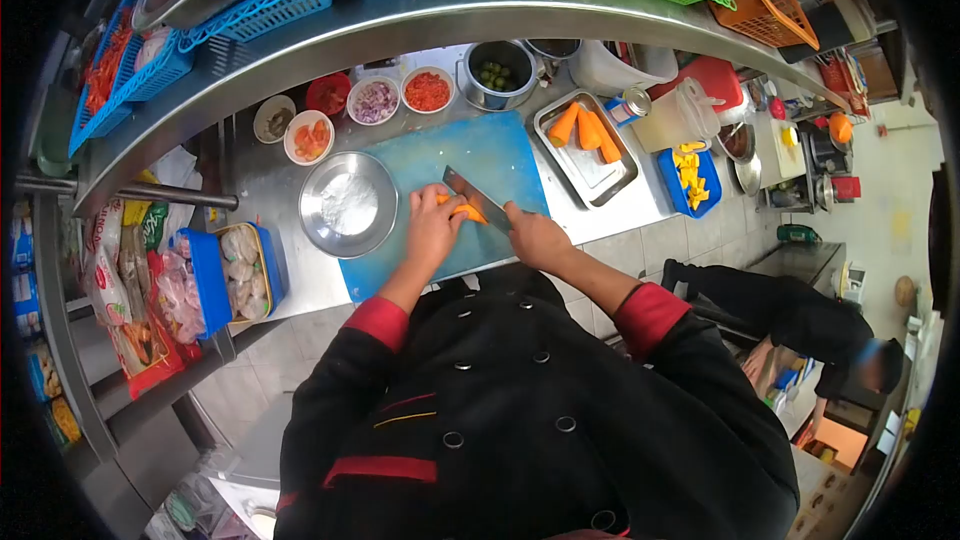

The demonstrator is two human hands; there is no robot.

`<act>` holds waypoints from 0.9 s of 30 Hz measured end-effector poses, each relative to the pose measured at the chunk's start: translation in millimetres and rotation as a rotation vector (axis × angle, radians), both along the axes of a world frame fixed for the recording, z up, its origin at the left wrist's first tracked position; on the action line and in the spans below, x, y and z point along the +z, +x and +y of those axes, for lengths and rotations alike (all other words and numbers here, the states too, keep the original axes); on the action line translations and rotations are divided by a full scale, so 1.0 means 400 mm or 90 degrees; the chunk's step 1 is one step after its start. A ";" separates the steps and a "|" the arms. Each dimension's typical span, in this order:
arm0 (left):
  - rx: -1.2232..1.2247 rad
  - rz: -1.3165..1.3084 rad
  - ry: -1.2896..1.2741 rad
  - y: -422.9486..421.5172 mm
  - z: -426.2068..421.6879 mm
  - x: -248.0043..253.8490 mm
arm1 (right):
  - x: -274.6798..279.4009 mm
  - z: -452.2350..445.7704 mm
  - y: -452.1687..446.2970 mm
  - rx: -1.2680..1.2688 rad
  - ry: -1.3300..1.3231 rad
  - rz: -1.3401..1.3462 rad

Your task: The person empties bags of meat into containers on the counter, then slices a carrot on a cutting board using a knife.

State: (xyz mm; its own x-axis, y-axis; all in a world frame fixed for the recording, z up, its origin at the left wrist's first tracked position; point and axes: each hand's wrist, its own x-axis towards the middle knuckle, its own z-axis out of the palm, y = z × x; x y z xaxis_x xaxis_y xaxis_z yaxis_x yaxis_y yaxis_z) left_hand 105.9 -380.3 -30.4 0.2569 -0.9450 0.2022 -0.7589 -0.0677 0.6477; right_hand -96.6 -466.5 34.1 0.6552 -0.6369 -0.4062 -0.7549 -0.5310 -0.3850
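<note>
On a blue cutting board (505, 162) lies a piece of carrot (467, 210), pressed down by my left hand (432, 225), whose fingers are curled over it. My right hand (538, 238) is wrapped round the handle of a kitchen knife (476, 195). Its broad blade slants across the board and meets the carrot beside my left fingertips. Left of the board stands a round metal bowl (318, 202) with something white in it. To the right, a metal tray (598, 180) holds several peeled carrots (587, 130).
Behind the board are a bowl of diced red pieces (427, 90), a bowl of chopped onion (373, 102) and a metal pot (496, 90). A blue container (703, 198) holds yellow pieces. An overhead shelf (450, 22) carries baskets. Another person (790, 305) bends at the right.
</note>
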 end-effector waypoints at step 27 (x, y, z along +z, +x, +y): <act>-0.009 0.026 -0.031 0.012 -0.004 -0.006 | 0.070 0.000 -0.013 0.037 0.018 0.005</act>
